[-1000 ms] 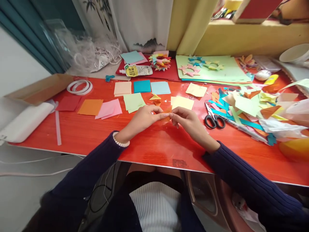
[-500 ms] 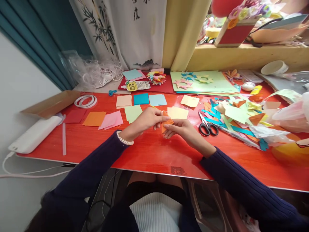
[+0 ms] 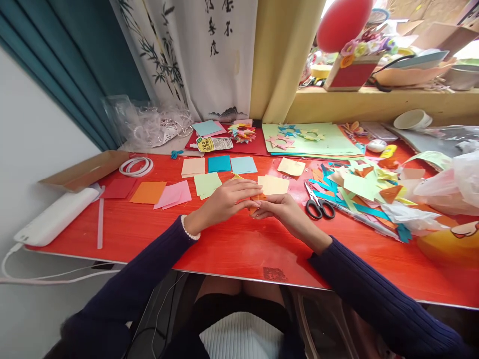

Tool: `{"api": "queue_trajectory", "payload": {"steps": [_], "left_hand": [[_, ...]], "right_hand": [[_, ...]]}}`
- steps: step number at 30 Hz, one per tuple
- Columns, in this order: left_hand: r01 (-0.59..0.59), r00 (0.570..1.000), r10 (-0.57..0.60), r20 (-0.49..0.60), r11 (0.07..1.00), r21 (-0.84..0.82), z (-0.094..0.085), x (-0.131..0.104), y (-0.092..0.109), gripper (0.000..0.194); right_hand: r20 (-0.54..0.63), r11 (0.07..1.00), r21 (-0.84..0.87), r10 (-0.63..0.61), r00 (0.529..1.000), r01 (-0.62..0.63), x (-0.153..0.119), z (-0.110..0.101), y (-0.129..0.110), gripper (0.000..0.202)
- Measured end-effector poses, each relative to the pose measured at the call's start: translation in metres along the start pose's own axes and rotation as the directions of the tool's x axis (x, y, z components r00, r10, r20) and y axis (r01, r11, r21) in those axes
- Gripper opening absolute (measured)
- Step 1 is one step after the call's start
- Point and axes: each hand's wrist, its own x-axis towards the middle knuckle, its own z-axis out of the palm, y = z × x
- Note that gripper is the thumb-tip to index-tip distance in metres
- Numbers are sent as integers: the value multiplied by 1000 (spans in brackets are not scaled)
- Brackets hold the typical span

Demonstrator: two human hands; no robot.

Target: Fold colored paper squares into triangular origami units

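Note:
Between my two hands is a small folded piece of orange paper [image 3: 259, 198], mostly covered by fingers. My left hand [image 3: 232, 197] pinches its left side, with the fingers stretched over the top. From the right, my right hand [image 3: 280, 207] grips the same paper between thumb and fingers. Just behind the hands lies a pale yellow paper square [image 3: 276, 185]. Light green squares [image 3: 207, 184] rest behind my left wrist. Black-handled scissors [image 3: 317, 203] lie on the red table [image 3: 224, 249], to the right of my right hand.
Pink [image 3: 174, 194], orange [image 3: 148, 193] and blue [image 3: 219, 163] paper squares lie to the left and behind. A heap of paper scraps [image 3: 359, 184] covers the right side. Folded paper rings [image 3: 241, 132], a glue pouch [image 3: 213, 144] and a white power strip [image 3: 56, 217] are farther out.
My left fingers have straightened and moved over the orange paper, which now shows less. The camera view has tipped up slightly, so the table appears lower.

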Motion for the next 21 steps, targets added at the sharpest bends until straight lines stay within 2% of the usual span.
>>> {"api": "queue_trajectory", "payload": {"steps": [5, 13, 17, 21], "left_hand": [[115, 993, -118, -22, 990, -86, 8, -8, 1, 30], [208, 977, -212, -22, 972, -113, 7, -11, 6, 25], [272, 961, -277, -15, 951, -144, 6, -11, 8, 25], [336, 939, -343, -2, 922, -193, 5, -11, 11, 24]], "right_hand": [[-31, 1000, 18, 6, 1000, -6, 1, 4, 7, 22], [-15, 1000, -12, -9, 1000, 9, -2, 9, 6, 28], [-80, 992, -102, -76, 994, 67, -4, 7, 1, 27], [-160, 956, -237, -215, 963, 174, -4, 6, 3, 22]]}}
